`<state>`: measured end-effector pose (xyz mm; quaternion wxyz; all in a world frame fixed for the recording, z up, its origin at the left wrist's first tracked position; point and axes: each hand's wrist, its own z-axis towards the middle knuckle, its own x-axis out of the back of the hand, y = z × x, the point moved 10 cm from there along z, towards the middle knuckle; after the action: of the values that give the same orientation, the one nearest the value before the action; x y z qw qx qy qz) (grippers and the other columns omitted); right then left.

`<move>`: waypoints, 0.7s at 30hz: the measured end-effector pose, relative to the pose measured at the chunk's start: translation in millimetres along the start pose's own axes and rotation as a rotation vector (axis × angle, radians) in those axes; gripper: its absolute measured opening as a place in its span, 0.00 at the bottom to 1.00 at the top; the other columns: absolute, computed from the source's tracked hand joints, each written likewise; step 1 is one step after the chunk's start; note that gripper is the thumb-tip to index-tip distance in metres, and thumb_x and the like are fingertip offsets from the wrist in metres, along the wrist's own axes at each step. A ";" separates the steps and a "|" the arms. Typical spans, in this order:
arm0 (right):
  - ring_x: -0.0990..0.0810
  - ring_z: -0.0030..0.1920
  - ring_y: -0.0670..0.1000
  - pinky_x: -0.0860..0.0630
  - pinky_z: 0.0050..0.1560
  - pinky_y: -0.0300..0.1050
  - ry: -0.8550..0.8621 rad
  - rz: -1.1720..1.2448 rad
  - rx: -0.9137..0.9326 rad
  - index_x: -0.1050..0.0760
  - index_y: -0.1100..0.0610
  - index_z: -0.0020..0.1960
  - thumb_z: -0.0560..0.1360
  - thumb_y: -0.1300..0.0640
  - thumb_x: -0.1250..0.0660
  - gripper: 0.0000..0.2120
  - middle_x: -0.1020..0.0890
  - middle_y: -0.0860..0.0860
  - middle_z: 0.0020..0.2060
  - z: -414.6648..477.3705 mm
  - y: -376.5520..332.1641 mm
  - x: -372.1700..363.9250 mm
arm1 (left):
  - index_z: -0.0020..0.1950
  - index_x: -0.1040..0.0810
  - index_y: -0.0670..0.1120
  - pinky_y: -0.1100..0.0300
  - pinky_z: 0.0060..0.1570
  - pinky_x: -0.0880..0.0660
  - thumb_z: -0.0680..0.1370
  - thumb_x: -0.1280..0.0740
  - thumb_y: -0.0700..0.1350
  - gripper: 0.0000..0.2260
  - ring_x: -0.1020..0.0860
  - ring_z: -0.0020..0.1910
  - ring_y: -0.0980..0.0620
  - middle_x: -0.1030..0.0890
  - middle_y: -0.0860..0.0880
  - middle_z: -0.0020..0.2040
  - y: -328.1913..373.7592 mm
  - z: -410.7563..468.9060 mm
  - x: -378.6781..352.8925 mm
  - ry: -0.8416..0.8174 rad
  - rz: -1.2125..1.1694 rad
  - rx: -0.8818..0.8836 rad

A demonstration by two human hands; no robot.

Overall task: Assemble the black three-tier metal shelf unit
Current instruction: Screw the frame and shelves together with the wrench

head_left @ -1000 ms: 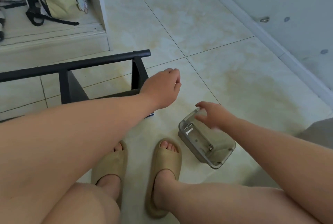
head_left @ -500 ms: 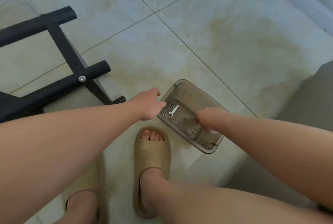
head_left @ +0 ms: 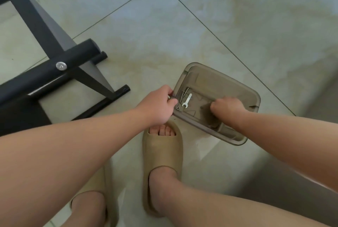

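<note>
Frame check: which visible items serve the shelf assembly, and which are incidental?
Job: black shelf frame, plastic box with left hand gripping its rim, small wrench, loose screws, right hand inside the box.
Incidental: tan slippers, tiled floor.

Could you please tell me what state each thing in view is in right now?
Shelf frame, partly assembled, resting on the floor.
Bolt, seated in the frame's tube.
Box, open-topped, on the floor.
Wrench, lying loose inside the box, untouched.
Left hand, grips the box's rim.
Right hand, fingers curled inside the box; what they hold is hidden.
</note>
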<state>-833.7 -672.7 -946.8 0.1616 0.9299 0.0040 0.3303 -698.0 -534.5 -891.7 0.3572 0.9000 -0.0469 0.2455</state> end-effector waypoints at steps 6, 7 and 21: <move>0.20 0.57 0.59 0.21 0.50 0.51 0.014 0.040 0.023 0.23 0.57 0.61 0.82 0.65 0.42 0.13 0.19 0.54 0.57 -0.5 1.5 -0.7 | 0.61 0.28 0.47 0.50 0.54 0.23 0.83 0.39 0.48 0.08 0.18 0.41 0.50 0.18 0.48 0.46 0.8 -1.0 1.0 -0.011 -0.048 -0.004; 0.20 0.58 0.59 0.21 0.51 0.52 0.014 0.053 0.028 0.23 0.57 0.61 0.82 0.65 0.42 0.12 0.19 0.55 0.57 -2.0 1.3 -0.2 | 0.63 0.28 0.46 0.51 0.53 0.23 0.83 0.38 0.48 0.10 0.19 0.41 0.50 0.18 0.48 0.46 0.6 -1.2 1.4 -0.010 -0.046 -0.005; 0.21 0.43 0.50 0.24 0.46 0.44 0.592 1.044 -0.043 0.23 0.51 0.45 0.74 0.61 0.31 0.06 0.21 0.46 0.37 -120.5 36.7 226.8 | 0.55 0.22 0.41 0.55 0.47 0.20 0.85 0.46 0.54 0.20 0.17 0.44 0.45 0.16 0.43 0.51 33.5 -98.0 90.2 -0.006 -0.598 0.261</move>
<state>-734.2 -645.7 -708.7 -0.0110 0.6740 -0.4152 0.6109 -667.8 -485.8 -766.9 0.2952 0.9127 0.2504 0.1310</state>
